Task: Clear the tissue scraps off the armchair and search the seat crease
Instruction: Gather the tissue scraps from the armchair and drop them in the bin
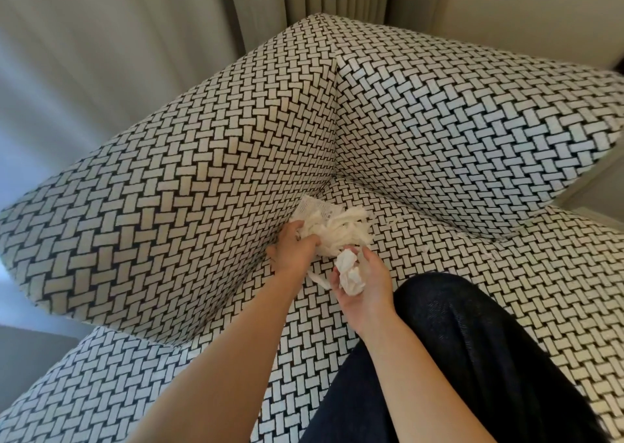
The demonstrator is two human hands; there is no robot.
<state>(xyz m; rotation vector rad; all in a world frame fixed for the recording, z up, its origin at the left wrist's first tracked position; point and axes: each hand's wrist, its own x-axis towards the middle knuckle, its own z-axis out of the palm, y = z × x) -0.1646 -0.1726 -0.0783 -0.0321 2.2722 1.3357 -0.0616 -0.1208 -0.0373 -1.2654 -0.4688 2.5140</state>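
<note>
An armchair in black-and-white basket-weave fabric fills the view. A heap of white tissue scraps lies on the seat in the back corner, where the backrest, armrest and seat crease meet. My left hand is closed on scraps at the heap's left edge, against the upholstered side. My right hand, palm up just in front of the heap, holds a crumpled tissue wad. A thin scrap strip hangs between the two hands. One tiny scrap lies on the seat to the right.
My knee in dark trousers rests on the seat at the lower right. Grey curtains hang behind the chair on the left and centre. A pale wall stands at the upper right.
</note>
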